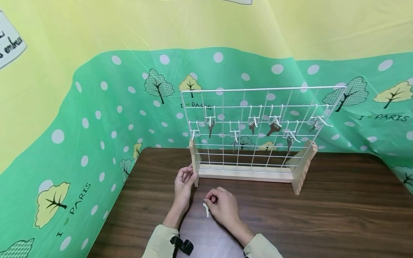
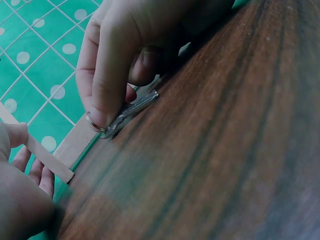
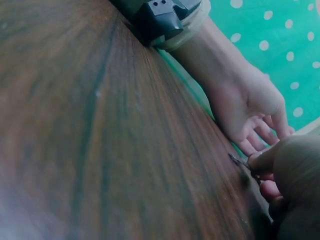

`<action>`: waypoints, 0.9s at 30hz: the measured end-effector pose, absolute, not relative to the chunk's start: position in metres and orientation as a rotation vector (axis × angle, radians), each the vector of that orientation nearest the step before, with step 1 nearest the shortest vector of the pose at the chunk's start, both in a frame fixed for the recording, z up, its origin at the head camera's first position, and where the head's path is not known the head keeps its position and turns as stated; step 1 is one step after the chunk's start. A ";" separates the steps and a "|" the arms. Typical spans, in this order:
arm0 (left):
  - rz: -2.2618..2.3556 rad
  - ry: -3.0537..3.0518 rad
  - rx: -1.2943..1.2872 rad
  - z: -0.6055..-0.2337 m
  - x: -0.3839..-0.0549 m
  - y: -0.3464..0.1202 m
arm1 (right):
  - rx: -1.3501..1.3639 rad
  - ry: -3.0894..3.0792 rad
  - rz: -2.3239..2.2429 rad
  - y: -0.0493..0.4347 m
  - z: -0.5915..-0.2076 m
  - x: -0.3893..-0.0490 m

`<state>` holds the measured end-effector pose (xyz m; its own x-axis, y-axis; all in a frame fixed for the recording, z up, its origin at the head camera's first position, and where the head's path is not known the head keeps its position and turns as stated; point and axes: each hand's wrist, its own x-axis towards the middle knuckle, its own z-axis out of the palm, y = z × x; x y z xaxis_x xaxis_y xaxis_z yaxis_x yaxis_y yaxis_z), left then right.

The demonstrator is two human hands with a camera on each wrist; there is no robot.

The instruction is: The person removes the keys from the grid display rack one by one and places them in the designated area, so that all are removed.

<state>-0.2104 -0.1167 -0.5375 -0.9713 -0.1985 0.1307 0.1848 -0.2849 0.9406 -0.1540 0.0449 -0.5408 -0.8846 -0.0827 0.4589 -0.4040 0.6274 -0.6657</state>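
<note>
In the head view my right hand (image 1: 224, 206) pinches a small key (image 1: 207, 210) by its ring, low over the table in front of the rack's left end. The left wrist view shows the metal key (image 2: 132, 111) lying close to the wood, its ring (image 2: 90, 121) at the fingertips. My left hand (image 1: 184, 186) grips the left wooden upright (image 1: 194, 161) of a white wire grid rack, thumb on the near side and fingers behind. Several keys hang from the grid's hooks, among them one key (image 1: 211, 129) at the left and a dark one (image 1: 274, 128) right of centre.
The rack's pale wooden base bar (image 1: 245, 174) stands toward the back of the dark brown table (image 1: 348, 215). White hooks jut forward from the grid. A green and yellow printed cloth (image 1: 106, 104) hangs behind and at the left. A black wrist strap (image 1: 182, 245) is on the left sleeve.
</note>
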 end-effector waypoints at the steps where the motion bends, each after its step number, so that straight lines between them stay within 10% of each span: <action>1: -2.342 -1.715 0.015 -0.538 -0.210 -0.117 | 0.386 -2.467 1.120 0.045 -0.541 -0.154; 27: -2.339 -1.717 0.005 -0.539 -0.212 -0.117 | 0.447 -2.468 1.368 0.058 -0.536 -0.153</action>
